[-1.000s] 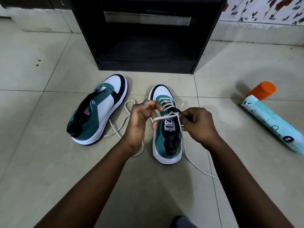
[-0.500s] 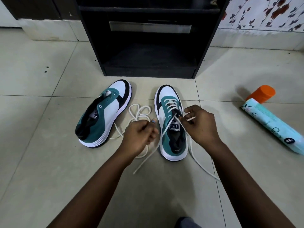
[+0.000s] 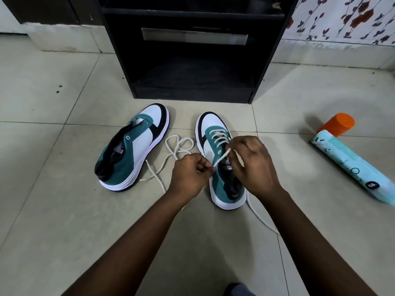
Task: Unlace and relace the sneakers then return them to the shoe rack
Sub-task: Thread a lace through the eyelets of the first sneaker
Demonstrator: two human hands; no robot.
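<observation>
Two teal, white and black sneakers stand on the tiled floor in front of the black shoe rack (image 3: 192, 60). The left sneaker (image 3: 132, 148) has no lace and leans on its side. The right sneaker (image 3: 220, 159) is partly laced at the toe end. My left hand (image 3: 188, 174) pinches one end of the white lace (image 3: 221, 158) beside that shoe. My right hand (image 3: 252, 165) rests over the shoe's tongue and pinches the lace near the upper eyelets. A loose white lace (image 3: 177, 146) lies coiled between the shoes.
An orange-capped spray can (image 3: 350, 159) lies on the floor at the right. The other end of the lace (image 3: 263, 218) trails on the tiles behind the right shoe. A patterned wall stands at the back right.
My left hand has drawn the lace end shorter and closer to the shoe. My right hand stays at the eyelets. The view has tilted up a little.
</observation>
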